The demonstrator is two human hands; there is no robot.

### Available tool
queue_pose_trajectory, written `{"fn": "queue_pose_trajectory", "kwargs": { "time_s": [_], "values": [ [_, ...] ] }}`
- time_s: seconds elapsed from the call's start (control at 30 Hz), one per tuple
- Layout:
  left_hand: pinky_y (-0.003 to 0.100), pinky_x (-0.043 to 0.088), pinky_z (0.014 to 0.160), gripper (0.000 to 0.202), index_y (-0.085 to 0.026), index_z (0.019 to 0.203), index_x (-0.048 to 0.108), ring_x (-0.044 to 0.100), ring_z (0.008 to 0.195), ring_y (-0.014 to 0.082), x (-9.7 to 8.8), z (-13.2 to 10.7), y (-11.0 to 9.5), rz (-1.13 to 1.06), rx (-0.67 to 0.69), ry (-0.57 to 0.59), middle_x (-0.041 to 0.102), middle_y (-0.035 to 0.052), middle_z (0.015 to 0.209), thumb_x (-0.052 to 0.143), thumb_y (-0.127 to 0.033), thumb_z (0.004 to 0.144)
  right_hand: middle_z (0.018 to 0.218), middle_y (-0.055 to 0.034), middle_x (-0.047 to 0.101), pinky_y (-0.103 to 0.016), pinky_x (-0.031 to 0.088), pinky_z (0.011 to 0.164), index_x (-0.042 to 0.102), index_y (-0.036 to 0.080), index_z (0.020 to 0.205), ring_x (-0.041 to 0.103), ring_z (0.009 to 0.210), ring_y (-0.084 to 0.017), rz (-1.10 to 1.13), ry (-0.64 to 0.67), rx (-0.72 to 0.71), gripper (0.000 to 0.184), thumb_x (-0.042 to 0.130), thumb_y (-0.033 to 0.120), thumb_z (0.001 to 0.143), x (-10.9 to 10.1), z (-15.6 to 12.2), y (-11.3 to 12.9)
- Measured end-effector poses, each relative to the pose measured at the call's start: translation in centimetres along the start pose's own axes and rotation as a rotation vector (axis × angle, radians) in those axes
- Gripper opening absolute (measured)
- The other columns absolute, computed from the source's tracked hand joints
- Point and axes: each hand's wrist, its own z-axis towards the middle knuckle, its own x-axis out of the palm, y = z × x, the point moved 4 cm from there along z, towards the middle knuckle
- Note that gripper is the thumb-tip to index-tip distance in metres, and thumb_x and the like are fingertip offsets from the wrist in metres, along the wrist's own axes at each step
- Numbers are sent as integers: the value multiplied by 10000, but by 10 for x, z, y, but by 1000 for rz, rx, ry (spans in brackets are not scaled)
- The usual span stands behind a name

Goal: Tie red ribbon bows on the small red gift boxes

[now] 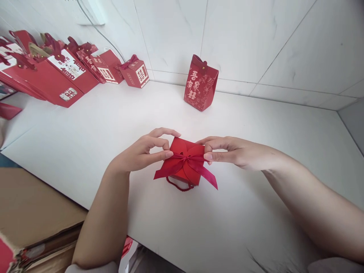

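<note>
A small red gift box (184,146) stands on the white table between my hands, its top flaps folded together. Across its top lies a dark pink ribbon (196,167), tied in the middle, with two tails hanging toward me. My left hand (146,149) pinches the ribbon's left loop between thumb and forefinger, another finger stretched to the box's back corner. On the other side my right hand (230,151) pinches the right loop, its remaining fingers behind the box. A red cord handle (182,188) sticks out from the near side of the box.
Behind the box, a red printed gift bag (200,83) stands near the tiled wall (236,41). Several red gift bags (57,76) and a small ribboned box (135,72) line the back left. A cardboard box (36,204) sits beside the table's left front edge.
</note>
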Motion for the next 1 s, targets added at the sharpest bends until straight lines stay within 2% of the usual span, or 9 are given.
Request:
{"fn": "queue_pose_trajectory", "kwargs": {
  "time_s": [0.2, 0.3, 0.37, 0.43, 0.5, 0.57, 0.77, 0.87, 1.0],
  "values": [
    [355, 393, 1048, 292, -175, 705, 591, 512, 1226, 224, 4, 2, -1, -46, -3, -58, 529, 49, 1342, 547, -365, 922, 1385, -31, 512, -385, 416, 1017, 697, 214, 818, 540, 1180, -238, 66, 5, -102, 330, 556, 495, 917, -3, 3, 1],
    [360, 400, 1042, 163, -220, 995, 596, 497, 1233, 214, 2, -2, -8, -7, 34, -176, 546, 61, 1307, 564, -356, 912, 1402, -52, 493, -405, 421, 1005, 686, 206, 791, 475, 1272, -272, 54, -37, -115, 336, 573, 501, 905, -5, 2, 2],
    [332, 440, 959, 212, -225, 1032, 574, 548, 1108, 197, -4, -9, -14, 106, 7, -307, 594, 53, 1174, 595, -380, 888, 1407, -52, 490, -420, 403, 1018, 685, 215, 781, 393, 1349, -293, 24, -60, -105, 308, 613, 498, 879, -6, 1, 2],
    [276, 465, 760, 237, -199, 820, 589, 571, 852, 159, -8, -17, -18, 241, -71, -350, 616, 28, 936, 599, -430, 872, 1416, -50, 482, -433, 389, 1028, 685, 223, 771, 347, 1383, -300, 5, -61, -99, 284, 646, 491, 856, -6, 1, 2],
    [255, 409, 592, 370, -181, 644, 556, 510, 664, 128, -7, -23, -20, 325, -146, -265, 587, 12, 771, 587, -477, 865, 1414, -54, 486, -438, 385, 1032, 684, 224, 763, 335, 1392, -296, -2, -60, -111, 273, 661, 483, 846, -5, 1, 3],
    [249, 378, 540, 391, -185, 631, 583, 483, 609, 116, -5, -27, -20, 350, -183, -153, 594, 6, 750, 590, -508, 851, 1385, -65, 514, -429, 390, 1030, 685, 222, 767, 327, 1398, -285, 2, -63, -138, 283, 647, 487, 857, -4, 1, 4],
    [226, 393, 552, 383, -184, 633, 585, 485, 584, 108, 4, -22, -15, 163, -157, 125, 596, -9, 661, 611, -509, 835, 1341, -83, 553, -417, 380, 1041, 704, 205, 817, 344, 1390, -278, 1, -94, -160, 322, 616, 508, 876, -6, 5, -1],
    [228, 355, 517, 421, -173, 591, 541, 416, 537, 97, 7, -20, -14, 84, -127, 198, 522, -14, 584, 578, -492, 862, 1367, -94, 532, -435, 381, 1031, 702, 196, 822, 376, 1367, -291, -10, -100, -162, 340, 616, 522, 870, -6, 7, -4],
    [225, 393, 560, 405, -164, 612, 545, 461, 573, 104, 8, -18, -13, -35, -103, 280, 553, 4, 616, 551, -460, 889, 1370, -88, 523, -425, 391, 1008, 661, 189, 754, 436, 1317, -281, -8, -130, -184, 339, 616, 502, 877, -7, 4, -2]
  ]
}}
